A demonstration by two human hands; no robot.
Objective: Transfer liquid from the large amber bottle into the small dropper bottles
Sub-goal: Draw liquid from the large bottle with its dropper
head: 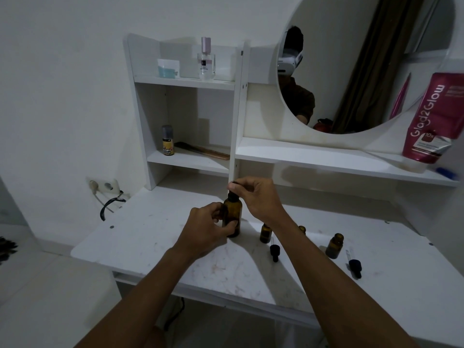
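The large amber bottle [233, 212] stands upright on the white table [150, 237]. My left hand [209, 229] is wrapped around its body from the left. My right hand [256, 197] pinches the black dropper top [234, 185] at the bottle's mouth. Three small amber dropper bottles stand uncapped to the right: one [265, 232] beside my right forearm, one [302, 229] mostly hidden behind that arm, one [334, 246] farther right. Two black dropper caps [274, 251] [355, 267] lie on the table near them.
A white shelf unit [236, 126] rises behind the bottle, holding a perfume bottle [206, 60], a small yellow bottle [168, 141] and a comb [203, 149]. A round mirror [364, 64] and a pink pouch [431, 121] stand to the right. A wall socket with cable [108, 189] is at left.
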